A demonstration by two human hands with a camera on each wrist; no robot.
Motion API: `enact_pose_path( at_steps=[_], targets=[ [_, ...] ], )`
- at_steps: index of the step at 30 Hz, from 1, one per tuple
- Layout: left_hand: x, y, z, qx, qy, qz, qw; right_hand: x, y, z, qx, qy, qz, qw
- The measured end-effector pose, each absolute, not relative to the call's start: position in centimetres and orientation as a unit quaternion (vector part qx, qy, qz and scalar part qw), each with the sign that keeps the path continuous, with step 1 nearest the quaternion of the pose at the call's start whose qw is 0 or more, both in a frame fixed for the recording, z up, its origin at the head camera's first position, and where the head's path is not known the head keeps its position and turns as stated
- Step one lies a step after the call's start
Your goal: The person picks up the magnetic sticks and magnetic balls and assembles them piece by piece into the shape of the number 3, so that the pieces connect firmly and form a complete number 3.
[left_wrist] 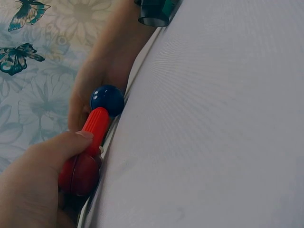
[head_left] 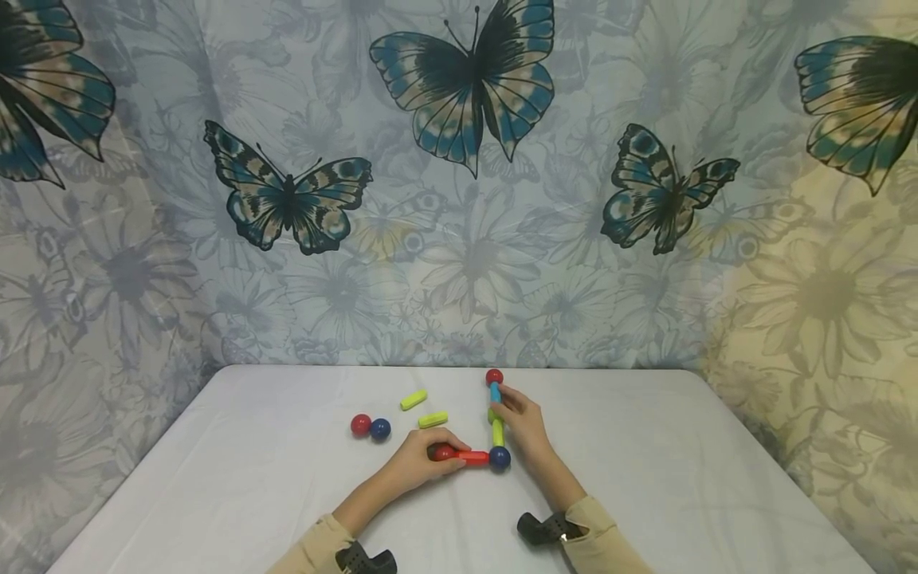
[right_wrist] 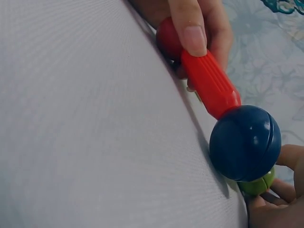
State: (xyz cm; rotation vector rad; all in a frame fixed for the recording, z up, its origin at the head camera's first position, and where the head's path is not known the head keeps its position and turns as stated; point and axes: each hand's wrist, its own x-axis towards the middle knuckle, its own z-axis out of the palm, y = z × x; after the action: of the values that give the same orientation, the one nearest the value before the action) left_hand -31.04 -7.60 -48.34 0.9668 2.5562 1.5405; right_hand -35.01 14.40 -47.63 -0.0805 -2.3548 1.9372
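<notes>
My left hand (head_left: 419, 459) grips a red rod (head_left: 475, 458) at the end where it meets a red ball (head_left: 445, 452); in the left wrist view the thumb lies along the red rod (left_wrist: 97, 124). The other end of that rod touches a dark blue ball (head_left: 500, 458). From this ball a yellow-green rod (head_left: 498, 434) runs away to a green ball (head_left: 492, 415), partly hidden by fingers. Beyond it, my right hand (head_left: 527, 424) pinches a light blue rod (head_left: 496, 391), its thumb close to the green ball. Another red ball (head_left: 494, 377) caps the far end.
Left of the joined pieces, two loose yellow-green rods (head_left: 433, 419) lie on the white tabletop (head_left: 287, 454). Farther left, a red ball (head_left: 361, 425) and a dark blue ball (head_left: 381, 430) sit side by side. A butterfly-print cloth (head_left: 473, 263) hangs behind the table's back edge.
</notes>
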Motion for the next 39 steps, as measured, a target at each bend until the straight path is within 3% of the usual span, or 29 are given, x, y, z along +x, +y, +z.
enact_pose_path(
  at_steps=[18,33,39],
  targets=[
    [-31.7,-7.7,-48.2,0.292,0.807,0.512,-0.011,-34.8,14.2,-47.8,-0.026,-0.763,0.643,0.059],
    [-34.0,-9.8,-46.5,0.188,0.827,0.492,-0.198,-34.4,14.2,-47.4,-0.027,-0.766,0.639,0.057],
    [-35.2,-10.8,-45.8,0.165,0.84,0.467,-0.221,-34.4,14.2,-47.4,-0.026,-0.766,0.639,0.062]
  ],
)
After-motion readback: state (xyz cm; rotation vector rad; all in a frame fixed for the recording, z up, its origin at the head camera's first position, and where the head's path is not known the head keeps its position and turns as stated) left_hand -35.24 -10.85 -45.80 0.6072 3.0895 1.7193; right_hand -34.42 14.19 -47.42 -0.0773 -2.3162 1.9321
